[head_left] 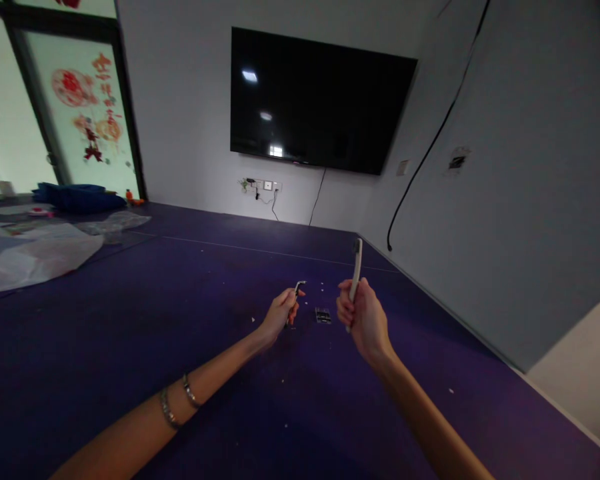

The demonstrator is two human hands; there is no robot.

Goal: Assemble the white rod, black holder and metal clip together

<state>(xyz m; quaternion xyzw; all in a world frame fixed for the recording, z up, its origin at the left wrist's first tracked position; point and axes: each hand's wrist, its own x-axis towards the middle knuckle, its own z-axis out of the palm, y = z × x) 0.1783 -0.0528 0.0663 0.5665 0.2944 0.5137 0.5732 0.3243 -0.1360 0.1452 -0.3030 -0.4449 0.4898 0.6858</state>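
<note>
My right hand [367, 320] is closed around the handle of a toothbrush-like brush [357, 267], held upright with its dark bristles at the top. To its left, my left hand [281, 312] grips thin bent-tip tweezers [298, 287], whose pale tip points right. Between the two hands, a small dark circuit board [323, 315] lies on the purple surface [205, 353]. Neither tool touches the board. Fine details of the board are too small to make out.
Small white scraps [451, 391] are scattered over the surface. Crumpled clear plastic [115, 223], a white sheet [40, 260] and blue cloth [77, 198] lie at the left. A black cable [430, 147] hangs along the right wall. A television [320, 100] is mounted ahead.
</note>
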